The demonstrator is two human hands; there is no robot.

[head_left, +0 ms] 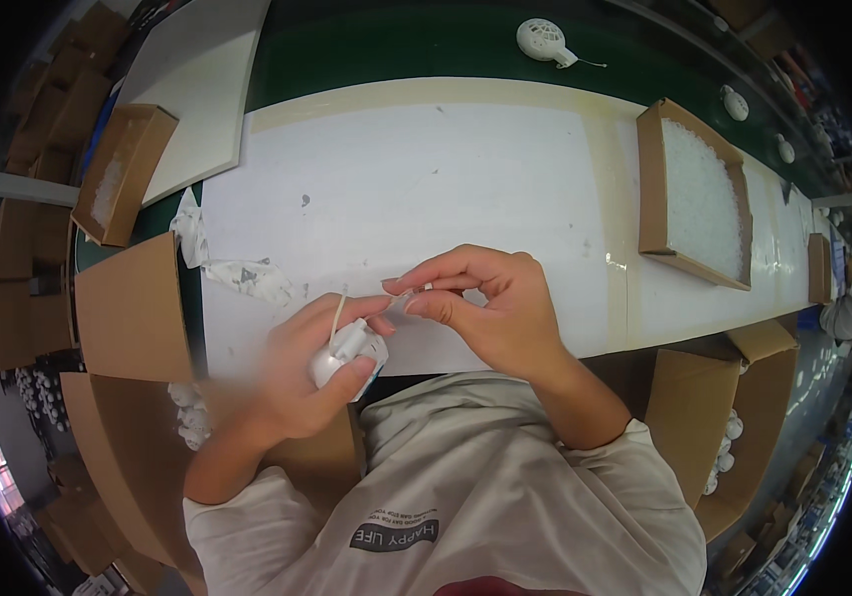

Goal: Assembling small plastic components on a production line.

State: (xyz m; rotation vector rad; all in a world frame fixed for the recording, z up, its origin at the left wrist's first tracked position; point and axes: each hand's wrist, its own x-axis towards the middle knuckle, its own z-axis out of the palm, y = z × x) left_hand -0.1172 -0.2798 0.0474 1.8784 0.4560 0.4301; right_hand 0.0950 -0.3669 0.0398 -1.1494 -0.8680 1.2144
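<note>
A small white fan [348, 345] with a rounded body and a short neck rests in my left hand [299, 368], whose fingers and thumb wrap around it. From the neck a thin pale cord [337, 316] loops upward. My right hand [493, 303] is beside it to the right, thumb and forefinger pinched on a tiny clear-white piece [414, 291] near the left fingertips. That piece is too small to make out fully. Both hands are above the near edge of the white-covered table [426, 199].
An open carton of clear small pieces [702, 199] stands on the right; a smaller similar box [118, 179] is at left. Crumpled white wrap [247, 278] lies left. Large cartons [133, 308] flank me, holding white items. Another fan [543, 42] sits on the green belt [396, 45].
</note>
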